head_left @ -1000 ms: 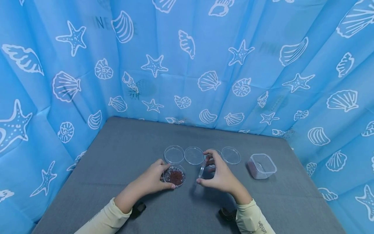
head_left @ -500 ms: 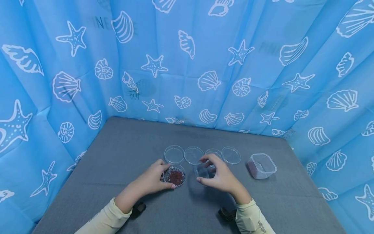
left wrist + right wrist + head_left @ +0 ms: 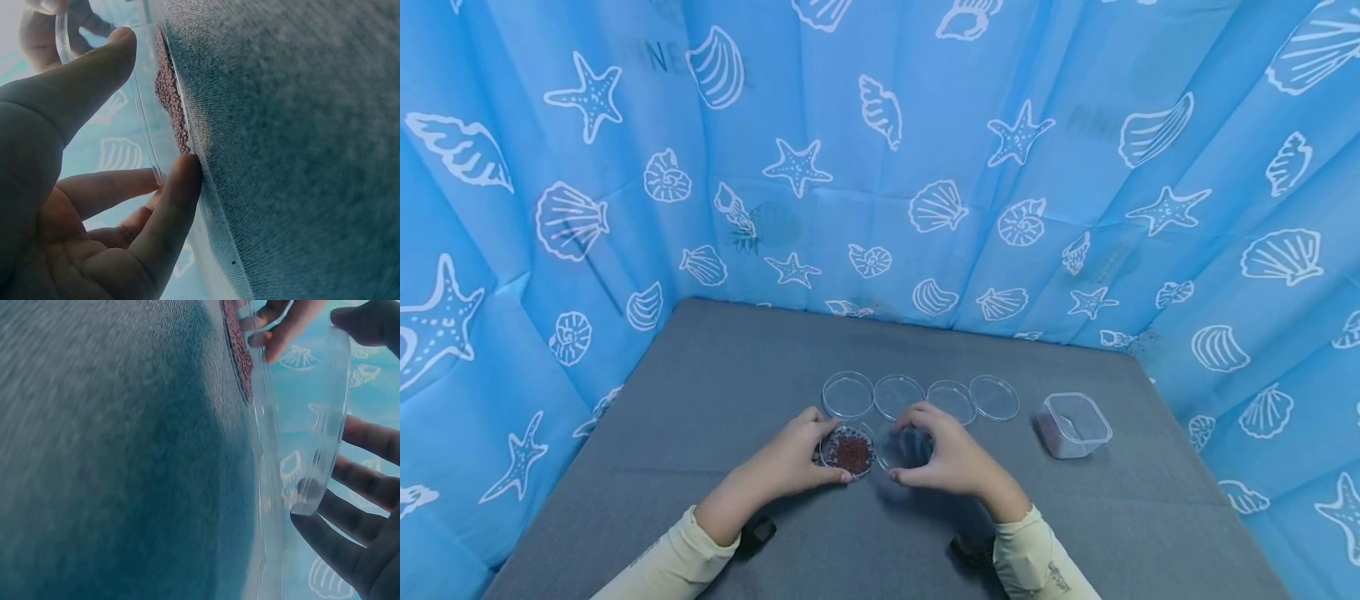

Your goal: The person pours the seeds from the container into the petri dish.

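A clear petri dish (image 3: 853,452) with a heap of small reddish-brown granules (image 3: 170,94) sits on the grey tabletop. My left hand (image 3: 797,458) grips it from the left, thumb and fingers at opposite sides of its rim. Just right of it, my right hand (image 3: 951,452) holds a clear, shallow round lid or dish (image 3: 328,419) by its edge, raised off the table. In the right wrist view the thumb is at one end of this piece and the fingers spread along its other side. It has nothing visible inside.
Several clear round dishes or lids stand in a row behind my hands, from the leftmost dish (image 3: 847,395) to the rightmost dish (image 3: 994,397). Farther right is a clear plastic box (image 3: 1075,427) with reddish contents. A blue shell-print curtain (image 3: 880,167) surrounds the grey table (image 3: 760,350).
My right hand has moved left toward the granule dish, and the clear piece in it has turned from nearly edge-on to flatter. My left hand and its dish stay in place.
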The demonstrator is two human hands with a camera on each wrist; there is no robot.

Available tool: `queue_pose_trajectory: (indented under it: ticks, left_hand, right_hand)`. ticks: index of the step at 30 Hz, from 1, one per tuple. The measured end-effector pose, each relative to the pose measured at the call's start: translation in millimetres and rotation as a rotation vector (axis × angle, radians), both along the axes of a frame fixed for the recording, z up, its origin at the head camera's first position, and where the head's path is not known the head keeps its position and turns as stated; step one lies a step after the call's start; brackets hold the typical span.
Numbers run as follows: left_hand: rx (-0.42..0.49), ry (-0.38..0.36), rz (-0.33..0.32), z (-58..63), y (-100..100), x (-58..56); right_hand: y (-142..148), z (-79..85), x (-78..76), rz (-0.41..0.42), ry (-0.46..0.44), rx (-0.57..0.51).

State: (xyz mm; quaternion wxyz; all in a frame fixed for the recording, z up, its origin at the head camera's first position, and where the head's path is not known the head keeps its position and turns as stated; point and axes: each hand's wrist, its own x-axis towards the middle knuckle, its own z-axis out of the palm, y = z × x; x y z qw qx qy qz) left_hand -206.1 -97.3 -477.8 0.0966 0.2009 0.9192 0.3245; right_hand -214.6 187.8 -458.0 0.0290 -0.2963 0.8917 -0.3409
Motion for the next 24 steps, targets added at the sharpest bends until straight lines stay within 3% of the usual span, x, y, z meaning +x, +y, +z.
queue_pose_trajectory:
  ticks: [6,11,24]
  left_hand:
    - [-0.017,0.003,-0.012,1.1,0,0.4]
    - [-0.020,-0.010,-0.014,1.8,-1,-0.7]
    - [0.027,-0.043,-0.022,1.2,-6,-2.9]
  right_hand:
    - [-10,-0.7,-3.6,0.078,-0.002,0.052]
    - [-18,-1.4,-5.9,0.093,-0.039,0.100]
    - [-37,-3.0,-12.1,0.143,-0.010,0.157]
